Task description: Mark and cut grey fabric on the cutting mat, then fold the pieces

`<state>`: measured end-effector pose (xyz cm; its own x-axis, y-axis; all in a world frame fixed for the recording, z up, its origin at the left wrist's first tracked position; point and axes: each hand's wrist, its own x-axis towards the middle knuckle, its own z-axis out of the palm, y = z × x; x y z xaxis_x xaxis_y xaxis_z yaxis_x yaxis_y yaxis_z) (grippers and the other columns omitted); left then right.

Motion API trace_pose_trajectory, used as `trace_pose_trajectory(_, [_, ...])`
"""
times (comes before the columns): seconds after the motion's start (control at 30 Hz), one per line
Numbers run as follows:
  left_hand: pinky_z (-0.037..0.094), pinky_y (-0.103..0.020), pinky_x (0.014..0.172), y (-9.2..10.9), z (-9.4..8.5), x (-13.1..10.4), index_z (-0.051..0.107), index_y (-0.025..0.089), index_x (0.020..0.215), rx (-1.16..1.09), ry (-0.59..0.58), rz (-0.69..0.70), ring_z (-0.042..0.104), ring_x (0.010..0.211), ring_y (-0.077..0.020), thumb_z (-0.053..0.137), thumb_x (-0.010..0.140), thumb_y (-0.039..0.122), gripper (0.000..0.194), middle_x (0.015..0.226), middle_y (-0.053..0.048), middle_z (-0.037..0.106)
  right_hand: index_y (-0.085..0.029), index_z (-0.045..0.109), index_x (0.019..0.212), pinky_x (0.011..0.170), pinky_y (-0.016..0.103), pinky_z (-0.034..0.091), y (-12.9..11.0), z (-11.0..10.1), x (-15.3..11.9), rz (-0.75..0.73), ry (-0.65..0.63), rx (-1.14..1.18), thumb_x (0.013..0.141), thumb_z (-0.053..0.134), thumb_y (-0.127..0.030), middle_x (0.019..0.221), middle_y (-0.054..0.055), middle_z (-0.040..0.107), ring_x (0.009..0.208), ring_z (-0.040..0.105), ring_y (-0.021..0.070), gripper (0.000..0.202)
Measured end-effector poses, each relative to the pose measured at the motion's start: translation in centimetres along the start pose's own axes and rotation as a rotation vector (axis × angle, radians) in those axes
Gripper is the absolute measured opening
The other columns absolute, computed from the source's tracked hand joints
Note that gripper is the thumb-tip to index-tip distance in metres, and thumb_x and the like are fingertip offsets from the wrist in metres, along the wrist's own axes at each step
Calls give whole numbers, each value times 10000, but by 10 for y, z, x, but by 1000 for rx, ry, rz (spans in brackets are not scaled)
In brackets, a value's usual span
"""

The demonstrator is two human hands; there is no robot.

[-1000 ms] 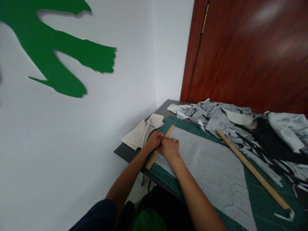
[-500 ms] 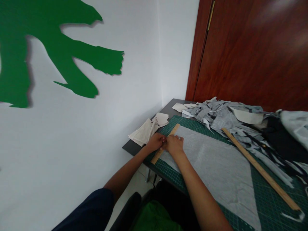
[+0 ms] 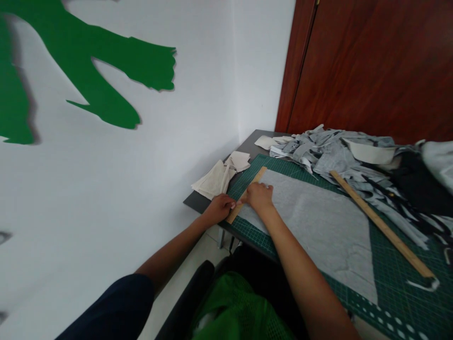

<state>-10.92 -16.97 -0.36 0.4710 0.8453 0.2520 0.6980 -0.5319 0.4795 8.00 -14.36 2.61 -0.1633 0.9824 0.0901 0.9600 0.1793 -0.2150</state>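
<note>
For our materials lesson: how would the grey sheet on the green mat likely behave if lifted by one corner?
The grey sheet would probably droop: creases show towards its near right corner. It is likely light for its size, looking thin as it lies spread on the green mat.

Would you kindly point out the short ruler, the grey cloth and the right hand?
Short ruler [image 3: 258,177]: head view, on its far part.
Grey cloth [image 3: 316,226]: head view, near its middle.
Right hand [image 3: 260,195]: head view, on its back.
</note>
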Motion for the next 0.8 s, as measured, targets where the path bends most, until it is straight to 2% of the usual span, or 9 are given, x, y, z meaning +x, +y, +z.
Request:
trace_pose_trajectory(0.13, [450, -292, 787, 0, -4, -13, 703, 185, 742, -4, -7, 25, 622, 778, -177, 513, 904, 157, 251, 723, -32, 672, -174, 754, 967, 953, 486, 376, 0, 0, 1, 1, -3, -2, 816, 741, -536, 1122, 170, 729, 1100, 634, 321, 393])
trace_pose_trajectory(0.3, [464, -287, 737, 2, -12, -24, 713, 187, 746, -46, -1, 126, 624, 750, -177, 495, 945, 240, 300, 710, -41, 678, -161, 759, 946, 949, 536, 387, -1, -4, 1, -3, -1, 31, 780, 774, -550, 1107, 190, 730, 1076, 644, 355, 424])
trace_pose_trajectory(0.4, [488, -291, 761, -1, -17, -25, 737, 200, 783, -89, 2, 116, 659, 788, -188, 529, 927, 295, 271, 754, -40, 719, -164, 758, 986, 972, 543, 386, -1, -9, 1, 9, -14, 38, 730, 812, -558, 1111, 189, 734, 1068, 649, 348, 473])
trace_pose_trajectory(0.57, [508, -307, 778, -7, -15, -4, 741, 206, 832, -152, 68, 15, 682, 806, -204, 546, 901, 390, 278, 825, -43, 740, -179, 735, 1072, 1009, 523, 387, 3, -10, 10, 18, -4, 40, 773, 779, -538, 1158, 160, 730, 1111, 632, 322, 470])
trace_pose_trajectory(0.7, [515, -311, 792, 8, -4, 17, 729, 206, 803, -206, 136, -28, 668, 809, -209, 582, 841, 458, 295, 846, -45, 734, -169, 728, 1057, 965, 510, 431, 5, -10, 10, 8, 22, 58, 806, 756, -490, 1165, 167, 723, 1095, 633, 326, 409])
trace_pose_trajectory(0.8, [509, -297, 755, 20, 7, 31, 731, 202, 820, -285, 188, -98, 648, 789, -203, 606, 808, 472, 298, 832, -37, 725, -165, 717, 1071, 955, 503, 444, 7, -10, 9, -8, 46, 75, 898, 655, -359, 1181, 154, 717, 1118, 624, 312, 267])
